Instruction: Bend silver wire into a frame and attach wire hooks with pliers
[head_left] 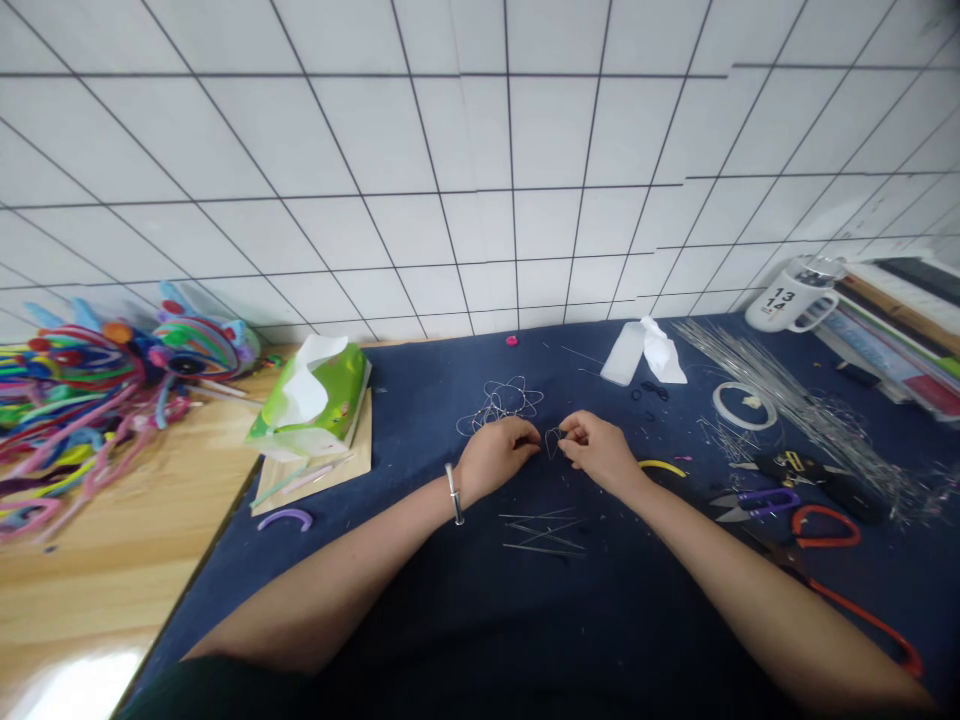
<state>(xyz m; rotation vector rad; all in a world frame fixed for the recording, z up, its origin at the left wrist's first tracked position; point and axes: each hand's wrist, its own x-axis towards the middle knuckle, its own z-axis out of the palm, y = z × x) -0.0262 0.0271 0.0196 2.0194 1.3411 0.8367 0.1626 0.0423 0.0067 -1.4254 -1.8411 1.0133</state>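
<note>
Both hands are held low over the dark blue cloth, a small gap between their fingertips. A small loop of thin wire sits in that gap, pinched at its right side by the thumb and fingers of my right hand. My left hand, with a silver bangle at the wrist, has thumb and fingers drawn together; what they hold is too small to make out. Just behind it lies a loose tangle of thin wire. Several straight wire pieces rest on the cloth nearer me.
On the right lie purple-handled scissors, red-handled pliers, a white ring roll and a wire bundle. A white mug stands behind. To the left are a green tissue pack and colourful pipe cleaners. A tiled wall closes the back.
</note>
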